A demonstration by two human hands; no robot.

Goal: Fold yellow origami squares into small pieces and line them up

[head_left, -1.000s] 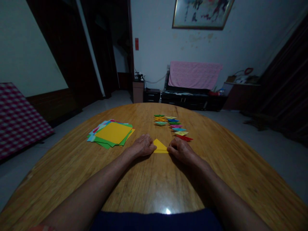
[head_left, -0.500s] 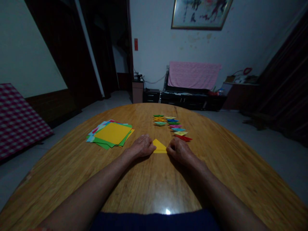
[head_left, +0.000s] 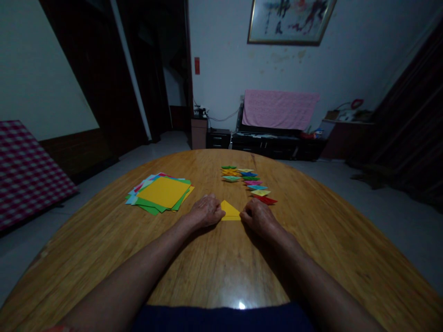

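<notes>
A piece of yellow paper (head_left: pixel 230 212), folded to a triangle with a strip along its near edge, lies on the wooden table (head_left: pixel 214 272) in front of me. My left hand (head_left: pixel 207 210) pinches its left corner, fingers curled in. At the right corner, my right hand (head_left: pixel 258 214) grips the paper between thumb and fingers. Just beyond my right hand lies a red folded paper boat (head_left: pixel 266 200), the nearest of two rows of small folded boats in several colours. The fingertips partly cover both corners of the yellow paper.
Left of my hands is a loose stack of square coloured paper (head_left: pixel 162 192), yellow on top. A green folded boat (head_left: pixel 229 167) heads the left row. Past the table's far edge stand a low black cabinet (head_left: pixel 263 144) and a pink cloth (head_left: pixel 280 109) draped over something.
Both hands keep their hold on the yellow paper, almost still. The whole view has shifted very slightly.
</notes>
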